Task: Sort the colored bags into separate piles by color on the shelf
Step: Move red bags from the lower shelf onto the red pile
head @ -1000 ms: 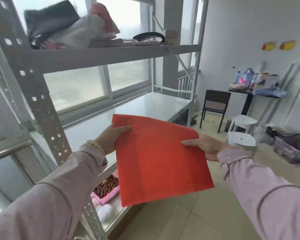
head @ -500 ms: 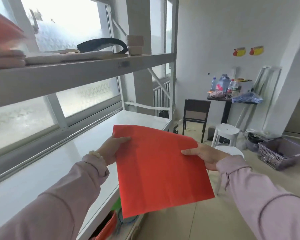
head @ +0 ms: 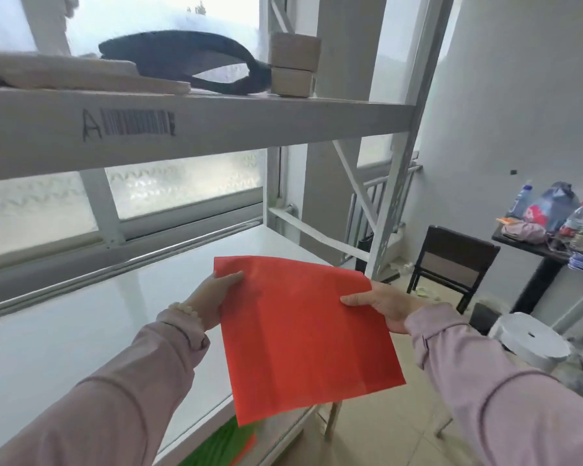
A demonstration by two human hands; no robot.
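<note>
Both hands, left hand (head: 216,299) and right hand (head: 389,306), grip a flat red bag (head: 303,338) by its side edges above the white shelf (head: 91,334).

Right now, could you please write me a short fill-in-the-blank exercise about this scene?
The bag gripped by the left hand and right hand is coloured ____.
The letter written beside the barcode is ____.
The wooden blocks stacked on the upper shelf number ____.
Missing words: red, A, two.

Wooden blocks (head: 295,63) atop upper shelf (head: 249,124)
</note>
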